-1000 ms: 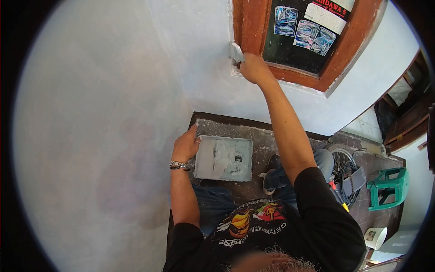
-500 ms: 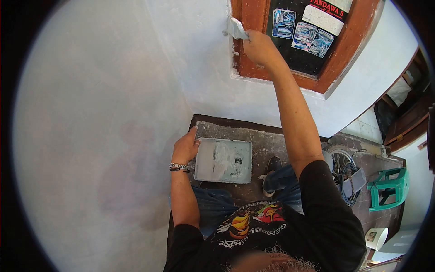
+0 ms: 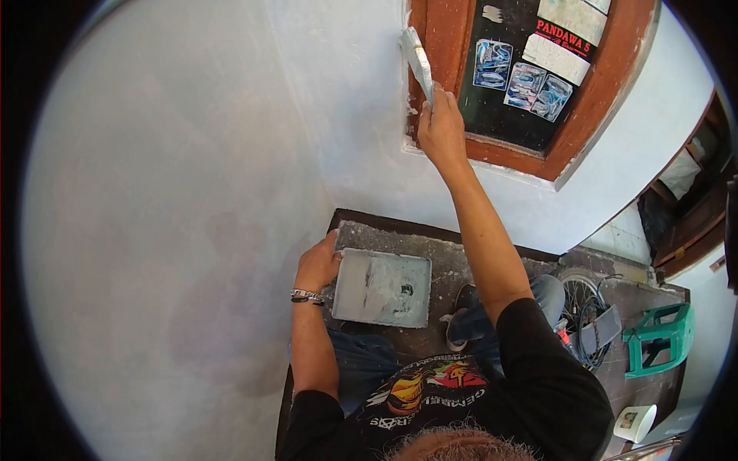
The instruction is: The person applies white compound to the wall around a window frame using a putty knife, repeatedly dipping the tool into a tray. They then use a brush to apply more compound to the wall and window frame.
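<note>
My right hand (image 3: 442,131) is closed around a paintbrush (image 3: 417,63) coated in white paint. The brush points up, its bristle end at the seam between the white wall (image 3: 346,100) and the brown wooden window frame (image 3: 438,46). Low on the left, my left hand (image 3: 317,265), with a bracelet at the wrist, grips the corner of a paint tray (image 3: 427,288). Pale paint covers the tray's left part, with streaks and a dark patch towards the right. The fingers under the tray's edge are hidden.
Dark glass (image 3: 492,115) with stickers fills the window frame. On the floor at right are a spoked wheel (image 3: 578,296), coiled cables (image 3: 590,326), a green plastic stool (image 3: 661,338) and a white bucket (image 3: 642,422). A dark skirting (image 3: 415,227) edges the wall.
My right hand has turned and dropped along the frame, so the brush now points upward instead of leftward. The view has shifted slightly. My left hand still holds the tray.
</note>
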`<state>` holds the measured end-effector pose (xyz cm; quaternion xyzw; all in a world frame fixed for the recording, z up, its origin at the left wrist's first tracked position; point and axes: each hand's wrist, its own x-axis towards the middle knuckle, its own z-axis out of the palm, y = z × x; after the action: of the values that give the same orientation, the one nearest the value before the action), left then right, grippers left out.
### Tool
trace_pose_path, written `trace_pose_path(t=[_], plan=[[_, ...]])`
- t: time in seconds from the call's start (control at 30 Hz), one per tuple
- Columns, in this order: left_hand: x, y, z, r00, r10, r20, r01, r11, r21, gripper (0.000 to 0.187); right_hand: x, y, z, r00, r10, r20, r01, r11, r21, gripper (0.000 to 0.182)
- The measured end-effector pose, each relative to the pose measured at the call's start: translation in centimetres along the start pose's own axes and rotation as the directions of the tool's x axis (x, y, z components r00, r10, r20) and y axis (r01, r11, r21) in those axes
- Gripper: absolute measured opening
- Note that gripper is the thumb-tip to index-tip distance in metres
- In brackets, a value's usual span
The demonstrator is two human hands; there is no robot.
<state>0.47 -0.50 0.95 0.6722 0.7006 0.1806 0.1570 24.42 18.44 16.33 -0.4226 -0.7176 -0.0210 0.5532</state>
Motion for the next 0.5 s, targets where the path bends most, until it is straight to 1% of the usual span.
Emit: trace_pose_path(t=[0.1,0.2,0.3,0.4,0.5], plan=[[0.0,-0.1,0.1,1.000,0.008,-0.008,-0.008,1.000,-0.010,0.051,0.4,0.7,0.7,1.000,-0.003,0.002,0.003,1.000,-0.029,0.038],[0.0,-0.2,0.2,0.999,0.024,-0.021,-0.024,1.000,-0.015,0.051,-0.7,1.9,1.8,0.996,0.029,0.086,-0.022,0.997,-0.079,0.038],[0.1,-0.4,0.4,0.999,0.023,-0.023,-0.023,1.000,-0.016,0.051,-3.0,2.7,2.6,0.990,0.051,0.133,-0.041,0.996,-0.073,0.037],[0.1,-0.3,0.4,1.000,0.007,-0.009,-0.007,1.000,0.005,0.052,-5.4,3.8,3.5,0.972,0.123,0.202,-0.109,0.991,-0.082,0.038],[0.2,0.0,0.2,1.000,0.000,0.003,0.000,1.000,0.017,0.052,-7.6,4.9,4.5,0.959,0.155,0.237,-0.133,0.985,-0.107,0.038]])
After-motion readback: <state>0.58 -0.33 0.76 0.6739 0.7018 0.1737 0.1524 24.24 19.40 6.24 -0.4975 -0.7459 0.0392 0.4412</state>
